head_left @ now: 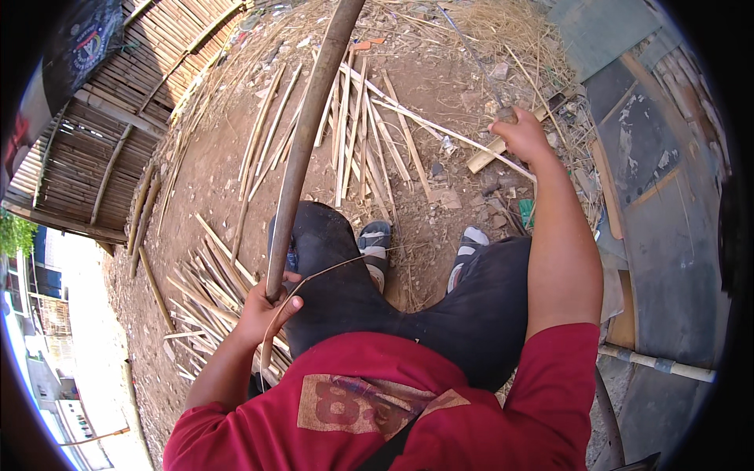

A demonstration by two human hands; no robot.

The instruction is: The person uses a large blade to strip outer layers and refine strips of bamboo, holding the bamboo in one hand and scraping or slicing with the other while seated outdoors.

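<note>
My left hand [263, 310] is closed round the lower part of a long bamboo pole [310, 133], which slants up past my left knee and out at the top of the view. A thin curled sliver [334, 268] runs from beside that hand across my thigh. Out to the right, my right hand [522, 135] grips the handle of a machete [475, 59]. Its narrow blade points away from me, up and to the left, apart from the pole. Between the two hands, split bamboo strips [365, 133] lie loosely fanned on the dirt.
More split strips [212, 290] are heaped beside my left leg. A slatted bamboo panel [129, 125] stands at the far left, and dark weathered boards [667, 212] line the right side. Dry straw [503, 31] and rubble cover the ground at the far end. My sandalled feet are below me.
</note>
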